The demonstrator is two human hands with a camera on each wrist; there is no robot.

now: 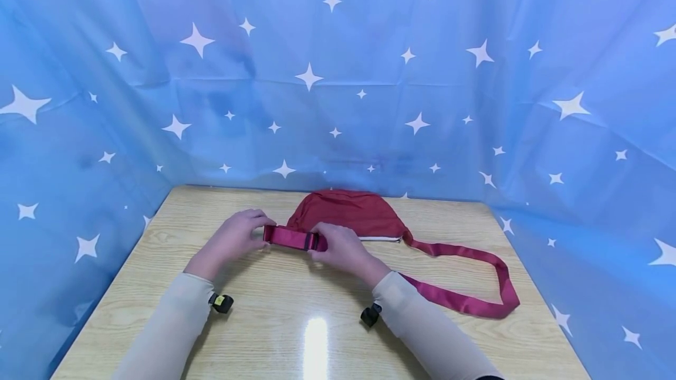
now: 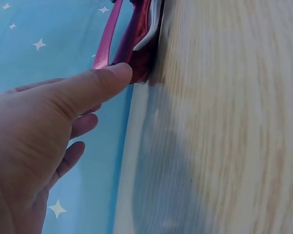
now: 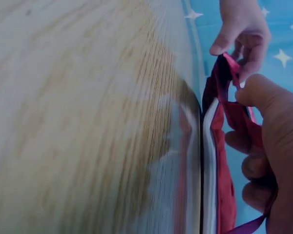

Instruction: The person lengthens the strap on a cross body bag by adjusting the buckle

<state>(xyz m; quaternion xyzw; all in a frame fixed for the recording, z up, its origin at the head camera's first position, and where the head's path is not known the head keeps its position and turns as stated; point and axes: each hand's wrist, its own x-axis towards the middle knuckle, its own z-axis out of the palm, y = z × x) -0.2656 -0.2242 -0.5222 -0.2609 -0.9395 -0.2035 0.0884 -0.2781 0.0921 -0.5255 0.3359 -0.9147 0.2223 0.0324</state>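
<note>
A dark red waist bag [image 1: 348,210] lies near the table's back edge, a pale zip line along its lower side. In the head view my left hand [image 1: 237,236] pinches the left end of a folded stretch of crimson strap [image 1: 285,237], held in front of the bag. My right hand [image 1: 340,246] grips the same strap beside a black slider buckle [image 1: 310,241]. The left wrist view shows the thumb [image 2: 105,78] pressing on the strap's fold. In the right wrist view, the strap [image 3: 234,112] runs between both hands; the right palm is partly hidden.
The rest of the strap [image 1: 507,298] loops over the right side of the wooden table [image 1: 274,321] and passes behind my right forearm. A blue curtain with white stars [image 1: 338,75] surrounds the table's back and sides. Small black devices [image 1: 224,304] sit at both wrists.
</note>
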